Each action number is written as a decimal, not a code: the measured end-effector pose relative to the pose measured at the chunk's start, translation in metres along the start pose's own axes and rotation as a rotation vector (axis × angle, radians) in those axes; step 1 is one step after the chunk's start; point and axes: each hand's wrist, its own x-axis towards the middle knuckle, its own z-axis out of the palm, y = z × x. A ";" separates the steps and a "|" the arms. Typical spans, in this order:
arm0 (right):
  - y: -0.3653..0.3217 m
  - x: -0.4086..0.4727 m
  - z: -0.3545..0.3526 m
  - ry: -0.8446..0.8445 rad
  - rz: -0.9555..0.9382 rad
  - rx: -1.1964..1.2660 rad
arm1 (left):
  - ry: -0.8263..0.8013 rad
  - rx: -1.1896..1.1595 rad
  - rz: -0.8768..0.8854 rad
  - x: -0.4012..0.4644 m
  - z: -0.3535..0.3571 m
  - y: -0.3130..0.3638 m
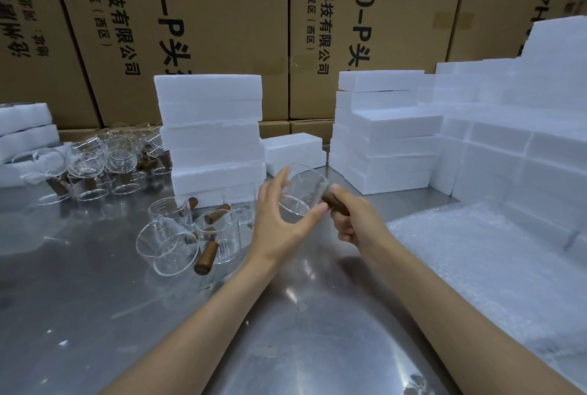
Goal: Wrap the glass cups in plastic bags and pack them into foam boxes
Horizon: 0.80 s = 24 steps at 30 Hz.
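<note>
Right hand gripped the wooden handle of a glass cup, held tilted above the steel table. Left hand cupped the cup's body w/ thumb & fingers round it. Cup looked empty, no bag on it. More cups lay just left on the table, another cluster further back. Closed foam boxes stacked behind; more stacks to the right. Bubble wrap lay at right. Cartons lined the back.
</note>
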 end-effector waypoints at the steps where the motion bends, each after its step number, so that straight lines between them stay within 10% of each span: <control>1: -0.001 0.000 0.000 0.007 0.007 -0.017 | 0.019 0.008 0.010 0.000 0.000 -0.001; 12: 0.007 -0.001 0.003 0.214 -0.267 -0.606 | 0.117 0.060 -0.073 0.001 0.004 0.004; 24: 0.002 -0.003 0.001 0.012 0.183 -0.108 | 0.027 -0.318 -0.228 0.002 0.013 0.023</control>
